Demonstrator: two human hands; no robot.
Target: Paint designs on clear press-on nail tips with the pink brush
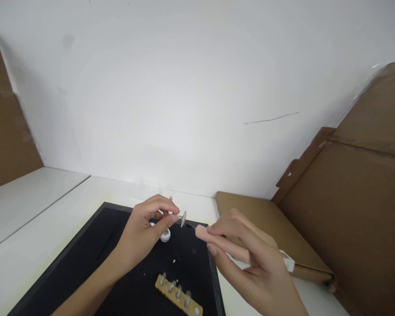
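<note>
My left hand (151,224), above the black mat (118,245), pinches a thin stem that carries a small translucent disc (183,218). To its right, my right hand (250,254) is wrapped round a pink pen-like tool (224,245) whose thin dark tip points left, close to the disc. Whether tip and disc touch cannot be made out. Behind the left fingers, small round white containers (165,236) are partly hidden. Nearer to me, a yellow strip (179,296) holds several clear small pieces.
A flat cardboard box (250,210) lies at the right, with a small white object (287,261) partly behind my right hand. Cardboard panels stand at the left (9,114) and right (355,188). A white wall (171,96) rises behind. Small white bits dot the mat.
</note>
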